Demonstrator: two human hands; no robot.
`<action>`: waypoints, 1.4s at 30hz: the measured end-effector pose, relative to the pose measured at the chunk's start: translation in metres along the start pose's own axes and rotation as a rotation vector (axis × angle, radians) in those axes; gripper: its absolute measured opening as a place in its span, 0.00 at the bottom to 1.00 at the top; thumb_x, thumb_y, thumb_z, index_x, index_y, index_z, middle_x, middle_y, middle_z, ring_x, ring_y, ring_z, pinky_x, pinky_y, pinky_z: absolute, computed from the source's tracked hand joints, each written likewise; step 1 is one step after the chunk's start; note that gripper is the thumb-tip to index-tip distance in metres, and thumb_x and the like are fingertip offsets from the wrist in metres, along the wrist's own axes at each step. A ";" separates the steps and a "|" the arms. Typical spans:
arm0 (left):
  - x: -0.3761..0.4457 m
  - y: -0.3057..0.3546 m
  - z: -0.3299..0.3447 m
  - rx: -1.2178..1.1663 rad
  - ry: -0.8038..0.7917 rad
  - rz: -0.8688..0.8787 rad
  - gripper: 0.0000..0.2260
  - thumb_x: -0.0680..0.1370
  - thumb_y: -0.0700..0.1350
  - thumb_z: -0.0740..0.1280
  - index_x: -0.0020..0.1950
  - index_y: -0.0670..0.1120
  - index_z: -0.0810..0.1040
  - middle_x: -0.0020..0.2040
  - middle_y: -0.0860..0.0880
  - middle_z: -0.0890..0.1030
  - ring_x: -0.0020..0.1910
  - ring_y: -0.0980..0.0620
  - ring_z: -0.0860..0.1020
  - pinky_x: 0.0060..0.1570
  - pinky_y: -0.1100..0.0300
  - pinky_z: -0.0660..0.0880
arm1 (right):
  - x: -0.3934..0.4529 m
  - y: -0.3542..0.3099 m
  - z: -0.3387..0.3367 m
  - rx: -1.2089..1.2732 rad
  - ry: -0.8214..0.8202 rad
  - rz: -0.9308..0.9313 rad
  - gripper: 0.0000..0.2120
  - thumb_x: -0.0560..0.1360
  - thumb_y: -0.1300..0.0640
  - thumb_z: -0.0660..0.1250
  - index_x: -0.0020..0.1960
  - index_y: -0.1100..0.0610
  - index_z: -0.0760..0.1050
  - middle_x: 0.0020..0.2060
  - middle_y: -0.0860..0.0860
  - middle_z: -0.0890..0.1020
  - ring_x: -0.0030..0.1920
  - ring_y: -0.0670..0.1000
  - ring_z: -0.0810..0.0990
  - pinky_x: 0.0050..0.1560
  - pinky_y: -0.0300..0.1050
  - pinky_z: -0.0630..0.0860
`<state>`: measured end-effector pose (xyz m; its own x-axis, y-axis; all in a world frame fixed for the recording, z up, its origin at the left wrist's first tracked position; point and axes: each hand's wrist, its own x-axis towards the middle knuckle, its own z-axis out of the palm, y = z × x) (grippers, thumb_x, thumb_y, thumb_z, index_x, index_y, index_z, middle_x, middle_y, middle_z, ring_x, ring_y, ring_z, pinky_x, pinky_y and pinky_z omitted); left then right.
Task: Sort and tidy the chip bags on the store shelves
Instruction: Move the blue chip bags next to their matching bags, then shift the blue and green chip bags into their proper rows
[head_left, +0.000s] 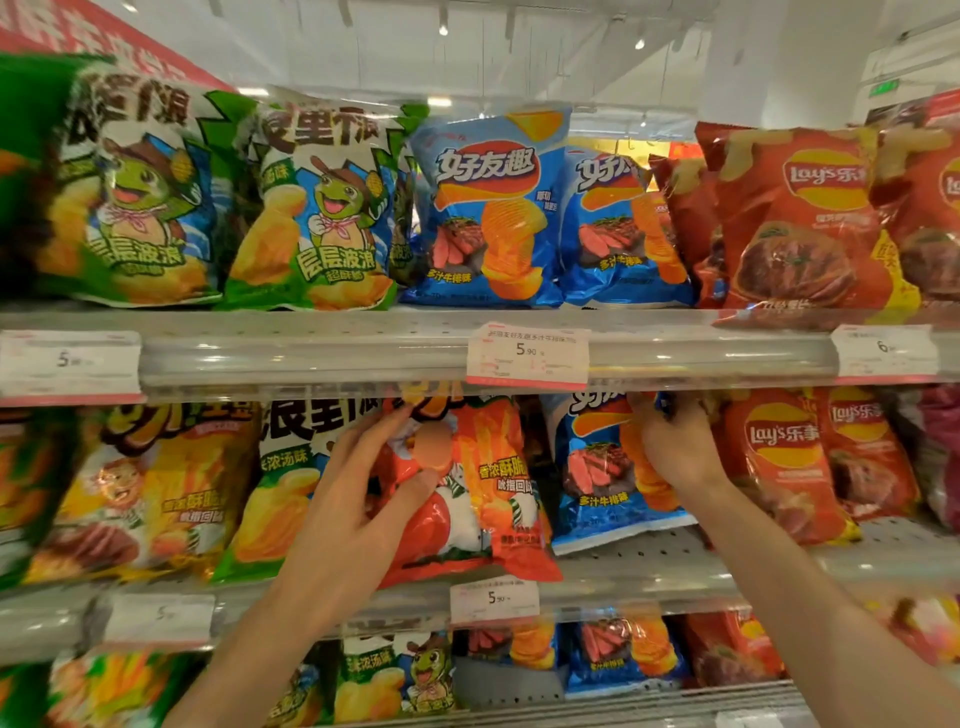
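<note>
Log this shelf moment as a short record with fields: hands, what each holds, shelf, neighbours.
left hand: left hand grips the orange-red chip bag at its left side
right hand: right hand pinches the top right corner of the blue chip bag
shelf: both bags stand on the middle shelf
order: orange-red bag is left of the blue one
neighbours: green bag at left, red Lay's bag at right
price tag: white tag above, reads 5.90
</note>
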<state>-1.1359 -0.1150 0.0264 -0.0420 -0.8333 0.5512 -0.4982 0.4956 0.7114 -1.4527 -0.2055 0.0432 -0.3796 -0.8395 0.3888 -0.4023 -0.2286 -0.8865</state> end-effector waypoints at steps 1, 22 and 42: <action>-0.001 0.000 -0.002 0.001 -0.001 -0.005 0.26 0.76 0.64 0.65 0.73 0.67 0.66 0.71 0.66 0.66 0.69 0.70 0.65 0.64 0.65 0.65 | 0.003 0.002 0.002 -0.019 -0.006 0.004 0.21 0.80 0.46 0.64 0.69 0.53 0.71 0.63 0.54 0.80 0.61 0.55 0.78 0.66 0.54 0.73; -0.005 -0.012 -0.006 0.004 -0.002 -0.015 0.27 0.75 0.63 0.63 0.75 0.66 0.64 0.75 0.65 0.64 0.73 0.63 0.64 0.72 0.54 0.64 | -0.060 0.044 0.029 -0.930 -0.100 -0.482 0.32 0.82 0.37 0.42 0.80 0.53 0.58 0.80 0.56 0.58 0.80 0.58 0.50 0.78 0.62 0.49; -0.018 -0.013 -0.009 -0.060 -0.025 -0.059 0.28 0.75 0.61 0.65 0.75 0.66 0.64 0.76 0.64 0.63 0.73 0.68 0.61 0.65 0.70 0.60 | -0.071 0.023 0.024 -0.641 -0.108 -0.445 0.32 0.78 0.35 0.54 0.73 0.55 0.67 0.72 0.55 0.71 0.72 0.58 0.68 0.70 0.60 0.68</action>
<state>-1.1206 -0.1039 0.0114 -0.0364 -0.8670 0.4969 -0.4473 0.4588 0.7677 -1.4152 -0.1625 -0.0104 -0.0003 -0.7866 0.6175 -0.9121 -0.2530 -0.3227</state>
